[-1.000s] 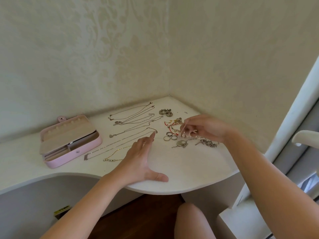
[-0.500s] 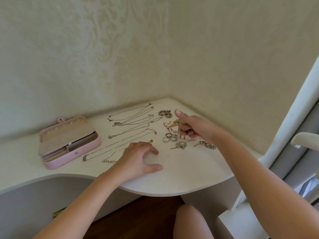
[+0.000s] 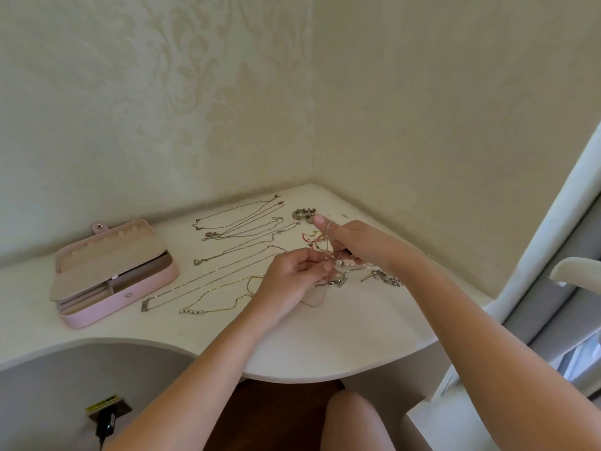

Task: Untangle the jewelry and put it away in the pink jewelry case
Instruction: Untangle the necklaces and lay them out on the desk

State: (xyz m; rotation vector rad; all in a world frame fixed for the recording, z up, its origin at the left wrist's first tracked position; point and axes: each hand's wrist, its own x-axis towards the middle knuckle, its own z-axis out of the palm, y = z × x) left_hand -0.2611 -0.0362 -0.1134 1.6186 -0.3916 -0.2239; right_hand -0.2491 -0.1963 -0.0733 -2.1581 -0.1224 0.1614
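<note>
Silver chain (image 3: 327,237) looks like the piece being teased out of the tangled pile (image 3: 341,278), so it's the untangling step I'd say. Next it wants a gentle pull apart, then a trip to the pink jewelry case (image 3: 130,299), lying open well off to the left. Left hand (image 3: 289,278) pinches its low end, right hand (image 3: 354,245) hooks it over a raised forefinger, other fingers curled.

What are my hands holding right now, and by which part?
A thin chain. The right hand has it draped over its raised index finger; the left hand pinches its lower end.
</note>
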